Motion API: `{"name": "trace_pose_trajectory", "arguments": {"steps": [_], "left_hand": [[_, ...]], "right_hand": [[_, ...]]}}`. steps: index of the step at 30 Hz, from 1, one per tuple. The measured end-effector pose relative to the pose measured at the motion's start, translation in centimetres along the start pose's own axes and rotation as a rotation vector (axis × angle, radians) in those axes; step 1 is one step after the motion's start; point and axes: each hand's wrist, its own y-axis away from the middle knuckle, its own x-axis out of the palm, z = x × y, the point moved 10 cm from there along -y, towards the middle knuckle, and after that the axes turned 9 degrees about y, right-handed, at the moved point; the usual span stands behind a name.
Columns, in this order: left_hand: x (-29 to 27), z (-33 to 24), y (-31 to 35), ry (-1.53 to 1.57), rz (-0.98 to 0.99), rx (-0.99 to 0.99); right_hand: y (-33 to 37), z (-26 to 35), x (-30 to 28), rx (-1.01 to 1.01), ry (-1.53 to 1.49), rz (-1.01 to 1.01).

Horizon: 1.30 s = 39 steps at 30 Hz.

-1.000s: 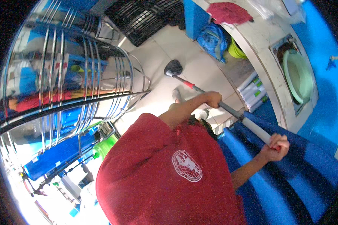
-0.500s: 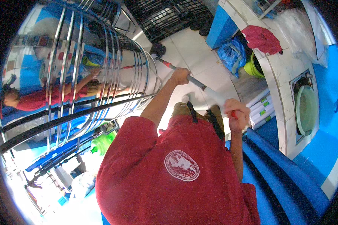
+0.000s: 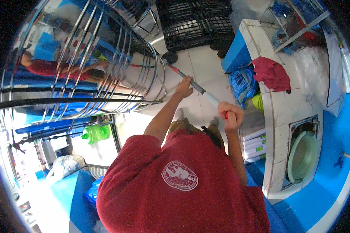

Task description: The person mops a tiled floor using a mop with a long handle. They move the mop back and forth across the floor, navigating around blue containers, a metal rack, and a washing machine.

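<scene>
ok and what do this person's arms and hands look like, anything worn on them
The left hand and right hand are gloveless, and no watch or bracelet shows on the forearms. Above them are short, plain sleeves of a dark red shirt, which bears a white, roughly oval emblem.

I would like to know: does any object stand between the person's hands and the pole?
Nothing visible does: the left hand holds the pole partway along, and the right hand is closed around its near end. Beyond the pole's dark head stands a black slatted pallet.
</scene>
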Motion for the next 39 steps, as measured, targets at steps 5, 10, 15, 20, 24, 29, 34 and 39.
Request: {"name": "trace_pose_trajectory", "arguments": {"steps": [5,10,15,20,24,29,34,39], "left_hand": [[3.0,-4.7,1.8,-0.026,0.098,-0.125],[1.9,-13.3,4.1,-0.060,-0.008,0.135],[1.3,-19.8,8.3,0.123,-0.087,0.322],[1.9,-22.3,10.7,0.205,-0.043,0.319],[1.9,-23.1,9.3,0.064,0.034,0.458],[1.6,-19.9,6.3,0.055,0.069,0.445],[1.0,-12.4,2.3,-0.100,0.156,0.285],[-1.8,-6.7,-2.3,-0.027,0.149,0.179]], "right_hand": [[1.5,3.7,-3.7,-0.077,0.030,0.062],[2.6,12.3,-1.7,-0.263,0.131,0.388],[5.6,19.7,0.4,-0.366,0.005,0.694],[5.2,22.0,0.3,-0.378,-0.001,0.655],[3.6,21.8,-0.4,-0.385,-0.005,0.576],[2.7,19.3,-0.2,-0.404,0.103,0.485],[0.6,13.9,2.6,-0.370,0.213,0.416],[-3.7,10.2,6.3,-0.324,0.238,0.396]]}}
